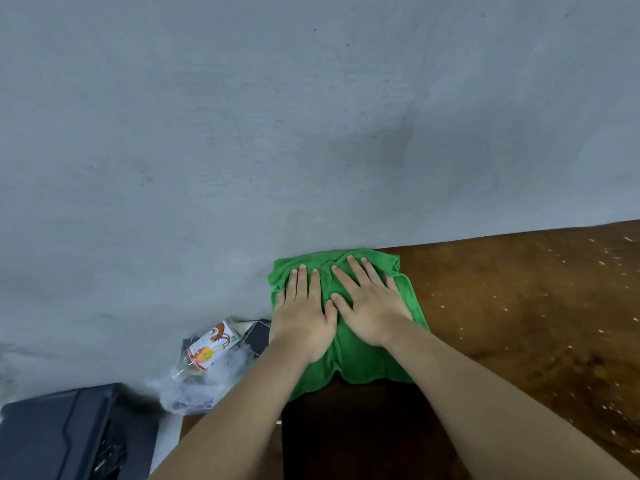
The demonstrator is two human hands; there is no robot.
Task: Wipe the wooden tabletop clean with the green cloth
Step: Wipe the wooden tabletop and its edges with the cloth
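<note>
Cloth: the green cloth (349,344) lies spread over the far left corner of the wooden tabletop (519,323), its far hem against the grey wall (277,133) and its left side right at the table's left edge.
Left hand: the left hand (301,313) lies flat on the cloth, fingers straight – pressing, not gripping.
Right hand: the right hand (370,303) is flat too, fingers spread, thumb touching the left hand's thumb; it holds nothing.
Surface: pale specks dot the wood toward the right edge, so by my reading much of the top is still unwiped.
Risk: the cloth hangs close to the left edge – a push further left could slide it off, or drop crumbs beyond the table.
Risk: with open palms only, the cloth may bunch and skip patches.
Containers: beyond the left edge, lower down, a clear plastic bag (194,393) holds or lies under a labelled bottle (204,351); whether the bottle is inside I cannot tell. A dark case (69,434) sits nearby, contents hidden.
</note>
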